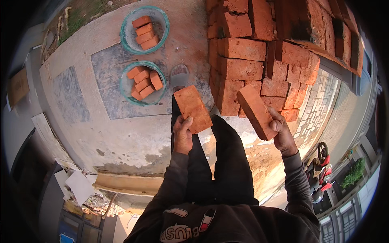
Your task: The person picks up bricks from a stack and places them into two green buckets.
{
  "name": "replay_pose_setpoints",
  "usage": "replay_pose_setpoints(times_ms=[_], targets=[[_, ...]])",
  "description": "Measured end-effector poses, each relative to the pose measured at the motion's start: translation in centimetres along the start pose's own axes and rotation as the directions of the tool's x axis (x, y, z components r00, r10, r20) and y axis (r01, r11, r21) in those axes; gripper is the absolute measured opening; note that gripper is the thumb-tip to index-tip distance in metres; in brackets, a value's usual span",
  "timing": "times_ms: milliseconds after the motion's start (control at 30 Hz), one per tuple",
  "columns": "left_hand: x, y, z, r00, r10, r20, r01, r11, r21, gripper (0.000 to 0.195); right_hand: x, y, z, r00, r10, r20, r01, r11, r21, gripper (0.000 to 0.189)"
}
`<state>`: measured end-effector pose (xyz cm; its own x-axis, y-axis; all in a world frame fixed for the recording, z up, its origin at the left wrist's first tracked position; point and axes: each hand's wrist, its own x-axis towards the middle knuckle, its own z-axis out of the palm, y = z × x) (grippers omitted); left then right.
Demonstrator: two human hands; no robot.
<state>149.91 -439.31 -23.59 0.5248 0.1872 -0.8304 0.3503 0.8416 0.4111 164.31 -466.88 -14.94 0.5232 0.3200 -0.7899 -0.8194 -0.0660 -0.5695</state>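
My left hand (183, 135) grips a red clay brick (193, 109) by its lower end, with the broad face turned up and the thumb on top. Another red clay brick (256, 112) is held on edge, tilted, in my right hand (281, 132), beside the front of a large brick stack (243, 70). To the left of my foot stands a green-rimmed round tub (122, 88) with several bricks (142, 80) inside. Beyond it a second green-rimmed tub (166, 27) also contains several bricks (146, 33).
My sandalled foot (179, 76) is on the concrete floor (136, 133) between the tubs and the stack. Broken white tiles (79, 186) and rubble lie at lower left. A red and black motorcycle (323, 176) is parked at the right. Grass (79, 22) borders the floor at upper left.
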Motion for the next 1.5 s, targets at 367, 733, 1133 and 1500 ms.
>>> replay_pose_setpoints(times_ms=[367, 733, 1133, 1500], targets=[[2.5, 2.1, -0.5, 0.983, 0.055, -0.175, -0.071, 0.993, -0.090, 0.032, 28.5, -4.0, 20.8, 0.979, 0.167, 0.113, -0.178, 0.979, 0.095, 0.050], [4.5, 5.7, -0.7, 0.964, 0.006, -0.265, -0.041, 0.991, -0.127, 0.036, 43.0, -2.8, 26.7, 0.978, 0.184, 0.098, -0.174, 0.979, -0.105, 0.057], [6.1, 8.0, -0.5, 0.959, -0.027, -0.282, -0.018, 0.988, -0.155, 0.038, 44.4, -3.1, 27.5, 0.925, 0.310, -0.220, -0.360, 0.900, -0.246, 0.052], [11.5, 17.3, -2.7, 0.925, 0.247, -0.288, -0.145, 0.932, 0.332, 0.033, 25.2, 4.4, 17.7, 0.998, 0.058, 0.037, -0.043, 0.950, -0.309, 0.033]])
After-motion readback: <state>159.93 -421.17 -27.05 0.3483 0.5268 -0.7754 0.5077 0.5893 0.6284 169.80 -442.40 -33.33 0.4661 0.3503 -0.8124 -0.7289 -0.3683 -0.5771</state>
